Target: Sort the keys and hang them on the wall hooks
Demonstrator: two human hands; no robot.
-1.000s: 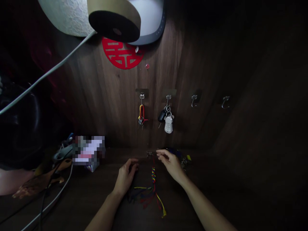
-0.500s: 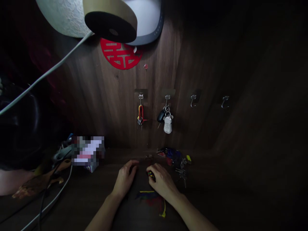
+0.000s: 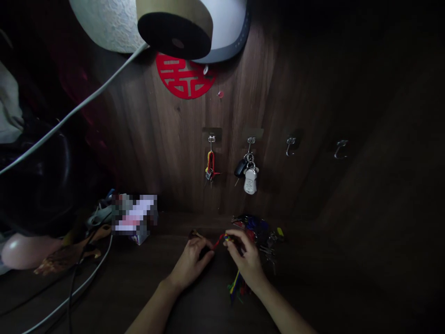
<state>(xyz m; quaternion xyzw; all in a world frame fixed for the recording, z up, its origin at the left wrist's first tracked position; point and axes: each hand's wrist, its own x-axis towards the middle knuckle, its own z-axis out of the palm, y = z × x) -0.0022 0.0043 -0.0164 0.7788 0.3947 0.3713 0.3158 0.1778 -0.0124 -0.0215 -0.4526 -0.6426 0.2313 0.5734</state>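
Observation:
My left hand [image 3: 190,263] and my right hand [image 3: 246,260] meet over a dark wooden shelf, both pinching a braided multicoloured cord keychain [image 3: 225,238]. Its red, yellow and blue tassel strands [image 3: 236,285] hang down below my right hand. The left fingers hold the red end with a small key part by them. A pile of keys and keychains [image 3: 259,228] lies just right of my right hand. On the wall above, four metal hooks: a red-yellow cord key [image 3: 210,166] on the first, a car key bunch [image 3: 247,172] on the second, two bare hooks [image 3: 289,144] to the right.
A blurred-out box [image 3: 135,218] sits at the left of the shelf, with cables [image 3: 74,283], a wooden piece [image 3: 66,255] and a pink rounded object [image 3: 21,250] further left. A red paper cut-out [image 3: 184,79] and a white device [image 3: 222,28] hang above on the wall.
My right hand went from the key pile down to the cord lying flat, gripped it and lifted it; now both hands hold it raised, the tassel dangling. The view shifted slightly.

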